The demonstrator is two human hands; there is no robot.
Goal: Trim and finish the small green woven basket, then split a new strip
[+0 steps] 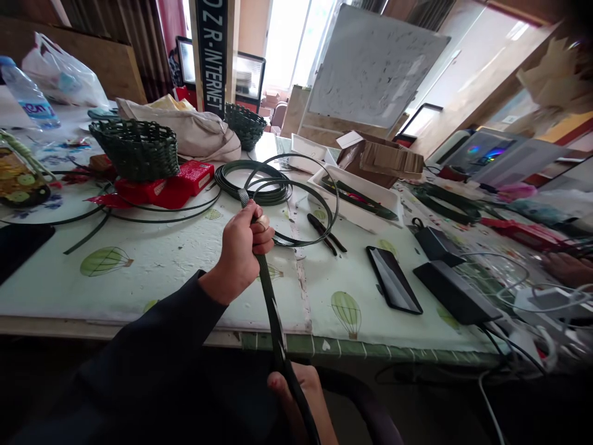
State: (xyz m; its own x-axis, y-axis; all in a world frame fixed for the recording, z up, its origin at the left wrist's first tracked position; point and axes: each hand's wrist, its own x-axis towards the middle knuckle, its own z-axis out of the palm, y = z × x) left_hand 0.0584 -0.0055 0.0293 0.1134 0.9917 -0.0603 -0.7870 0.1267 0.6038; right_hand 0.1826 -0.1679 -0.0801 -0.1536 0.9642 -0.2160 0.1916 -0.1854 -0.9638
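My left hand [241,249], in a dark sleeve, is closed around a dark green flat strap [271,303] above the table's front edge. The strap runs up from a loose coil [259,180] on the table, through my fist, and down to my right hand [301,395], which grips it low, below the table edge. The strap is stretched taut between the two hands. My right hand is partly hidden by the strap.
A woven green basket [135,148] and red packets [171,185] sit at left, a second basket [245,125] behind. Black pliers [325,233], a phone [393,279], a white tray [354,201], chargers and cables [456,290] lie right. Another person's hand [567,269] rests far right.
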